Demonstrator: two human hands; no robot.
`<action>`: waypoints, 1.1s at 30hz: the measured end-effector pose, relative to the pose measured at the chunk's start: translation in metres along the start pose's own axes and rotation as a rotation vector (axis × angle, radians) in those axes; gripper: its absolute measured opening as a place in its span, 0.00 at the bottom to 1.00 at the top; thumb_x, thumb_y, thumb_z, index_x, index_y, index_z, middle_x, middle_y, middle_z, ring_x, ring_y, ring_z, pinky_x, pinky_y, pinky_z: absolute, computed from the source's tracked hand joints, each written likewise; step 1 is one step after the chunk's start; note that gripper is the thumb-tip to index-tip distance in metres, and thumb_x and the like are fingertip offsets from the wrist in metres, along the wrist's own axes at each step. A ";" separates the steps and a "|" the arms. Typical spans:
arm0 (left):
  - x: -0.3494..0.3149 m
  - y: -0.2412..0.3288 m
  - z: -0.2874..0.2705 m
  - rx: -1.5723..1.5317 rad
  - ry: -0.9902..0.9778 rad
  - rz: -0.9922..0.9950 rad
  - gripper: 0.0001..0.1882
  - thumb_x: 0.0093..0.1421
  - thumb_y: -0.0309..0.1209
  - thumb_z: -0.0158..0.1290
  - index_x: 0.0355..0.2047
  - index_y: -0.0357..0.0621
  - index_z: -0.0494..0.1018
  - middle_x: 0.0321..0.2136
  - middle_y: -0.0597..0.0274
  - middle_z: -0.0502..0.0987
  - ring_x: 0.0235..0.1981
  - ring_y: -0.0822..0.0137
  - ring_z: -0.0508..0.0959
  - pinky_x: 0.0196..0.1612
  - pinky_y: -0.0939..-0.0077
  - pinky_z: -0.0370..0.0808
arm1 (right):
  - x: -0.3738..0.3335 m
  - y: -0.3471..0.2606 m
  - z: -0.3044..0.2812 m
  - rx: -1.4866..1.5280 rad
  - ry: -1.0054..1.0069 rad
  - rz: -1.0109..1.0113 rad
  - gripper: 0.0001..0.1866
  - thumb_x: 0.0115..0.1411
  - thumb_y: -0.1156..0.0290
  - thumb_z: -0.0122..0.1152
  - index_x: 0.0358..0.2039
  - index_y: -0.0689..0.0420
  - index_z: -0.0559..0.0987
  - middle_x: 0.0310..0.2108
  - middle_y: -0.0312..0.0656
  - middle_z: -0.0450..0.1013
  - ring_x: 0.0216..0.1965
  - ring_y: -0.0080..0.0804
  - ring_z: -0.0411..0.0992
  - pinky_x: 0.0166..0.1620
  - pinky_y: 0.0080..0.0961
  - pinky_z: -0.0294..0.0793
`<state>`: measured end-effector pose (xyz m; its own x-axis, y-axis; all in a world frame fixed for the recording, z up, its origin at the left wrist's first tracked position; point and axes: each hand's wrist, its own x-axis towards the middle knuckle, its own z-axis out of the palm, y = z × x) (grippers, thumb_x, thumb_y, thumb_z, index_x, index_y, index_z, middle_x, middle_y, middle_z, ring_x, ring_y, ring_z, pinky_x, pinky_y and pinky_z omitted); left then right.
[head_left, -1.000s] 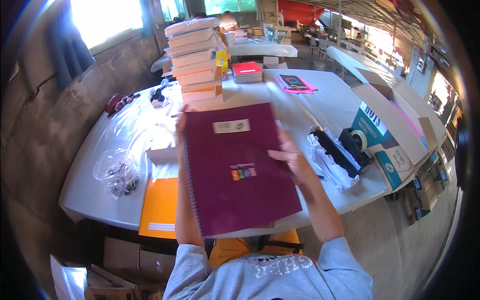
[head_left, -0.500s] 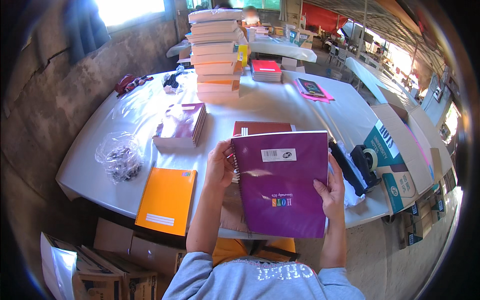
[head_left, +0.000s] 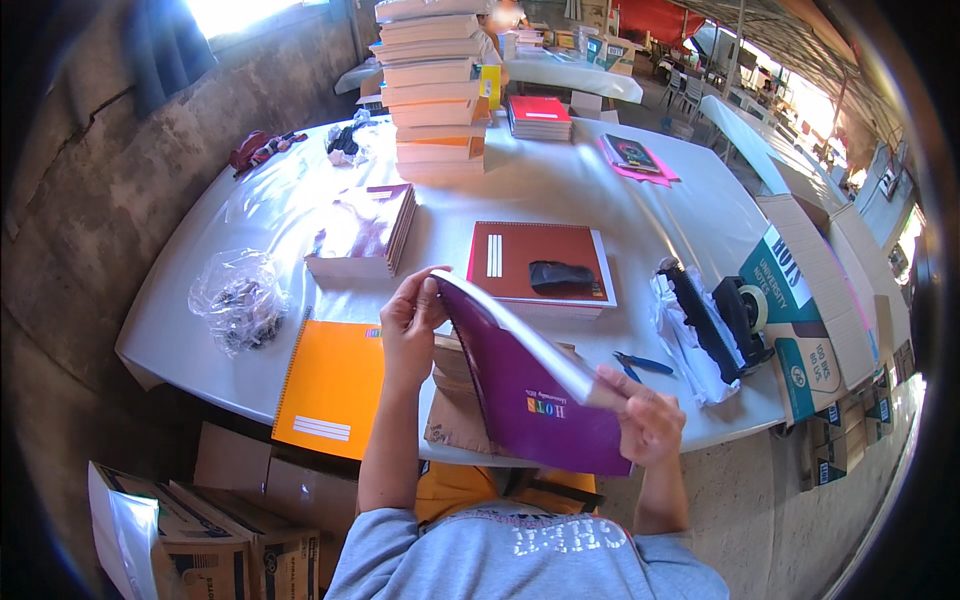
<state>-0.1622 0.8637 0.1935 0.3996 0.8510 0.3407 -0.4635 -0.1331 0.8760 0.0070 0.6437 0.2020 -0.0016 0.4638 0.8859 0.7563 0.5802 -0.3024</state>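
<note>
Both my hands hold a purple spiral notebook [head_left: 545, 400], tilted and bent, above the near edge of the table. My left hand [head_left: 412, 318] grips its upper left corner by the coil. With closed fingers, my right hand [head_left: 645, 418] pinches the right edge, where the pages bow. Under the notebook is a brown cardboard piece [head_left: 455, 415], partly hidden. Beyond it lies a stack topped by a reddish-brown spiral notebook [head_left: 515, 250] with a small dark object [head_left: 560, 277] on top. An orange spiral notebook [head_left: 325, 385] lies left of my left forearm.
Blue-handled pliers [head_left: 642, 364] and a black tape dispenser [head_left: 745, 320] lie right, beside an open carton [head_left: 790, 290]. A purple notebook stack [head_left: 365, 230] and a plastic bag of small dark pieces [head_left: 240, 305] are left. A tall notebook pile [head_left: 435, 100] stands behind.
The purple notebook has gone from nearly flat toward me to tilted and bent, its right edge lowered. My right hand has moved down and left, baring the reddish-brown notebook and pliers.
</note>
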 end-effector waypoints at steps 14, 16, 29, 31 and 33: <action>-0.029 0.011 -0.015 0.243 0.207 0.126 0.13 0.60 0.34 0.51 0.33 0.33 0.75 0.24 0.63 0.76 0.26 0.75 0.76 0.32 0.81 0.76 | 0.017 -0.026 -0.012 0.013 -0.199 -0.083 0.27 0.47 0.76 0.60 0.51 0.44 0.73 0.48 0.56 0.69 0.25 0.31 0.76 0.25 0.20 0.76; -0.031 0.011 -0.016 0.217 0.214 0.108 0.13 0.59 0.35 0.52 0.32 0.33 0.75 0.23 0.63 0.76 0.26 0.75 0.76 0.32 0.81 0.76 | 0.013 -0.026 -0.015 -0.022 -0.203 -0.084 0.27 0.47 0.76 0.60 0.51 0.44 0.73 0.48 0.55 0.69 0.25 0.31 0.76 0.25 0.20 0.76; -0.020 0.003 -0.017 0.125 0.045 -0.074 0.13 0.57 0.36 0.55 0.29 0.37 0.76 0.20 0.66 0.76 0.20 0.78 0.73 0.26 0.84 0.71 | 0.005 -0.044 -0.032 -0.159 -0.260 -0.097 0.29 0.47 0.77 0.59 0.52 0.41 0.71 0.49 0.54 0.68 0.18 0.24 0.71 0.20 0.16 0.72; -0.021 0.004 -0.008 -0.047 0.007 -0.129 0.11 0.58 0.36 0.54 0.25 0.40 0.74 0.19 0.69 0.73 0.18 0.80 0.70 0.24 0.85 0.68 | 0.003 -0.042 -0.039 -0.141 -0.251 -0.084 0.29 0.47 0.80 0.59 0.51 0.43 0.72 0.47 0.58 0.69 0.19 0.25 0.73 0.17 0.16 0.70; -0.014 0.005 -0.025 -0.158 -0.234 -0.287 0.10 0.61 0.34 0.50 0.23 0.45 0.69 0.16 0.72 0.67 0.17 0.81 0.67 0.23 0.83 0.69 | -0.004 -0.036 -0.044 0.058 -0.129 0.003 0.31 0.47 0.86 0.54 0.52 0.44 0.71 0.45 0.59 0.70 0.24 0.33 0.77 0.18 0.18 0.72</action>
<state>-0.1905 0.8639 0.1846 0.6914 0.7010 0.1746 -0.4158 0.1885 0.8897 0.0085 0.5919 0.2243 -0.0861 0.5456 0.8336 0.7172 0.6147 -0.3283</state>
